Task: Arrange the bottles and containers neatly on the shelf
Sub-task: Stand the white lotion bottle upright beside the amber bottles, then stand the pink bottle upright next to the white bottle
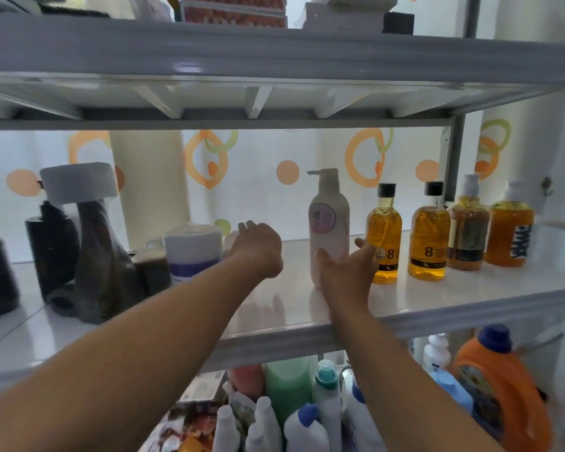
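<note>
White pump bottle (328, 230): tall, rounded shoulders, round pink label on upper body, contents not visible through the opaque wall. Stands upright on the middle shelf (437, 288), long axis vertical, pump spout pointing left.

Right hand (348, 272): open palm and fingers against the lower front of the pump bottle, thumb on its left side, fingers reaching toward the amber bottle (384, 236) just beside it; not closed fully round it.

Left hand (258, 247): fingers curled loosely, reaching toward a small pale object behind it, next to a white tub (193, 252) with a purple label. Cannot tell whether it grips anything.

Right of the pump bottle, a row of four upright clear bottles, all holding amber or orange liquid; the first two have black caps and an "8" label. Second one (429, 236) stands near the first, apart.

Lower shelf: orange jug (499, 386) with blue cap, several white bottles.
</note>
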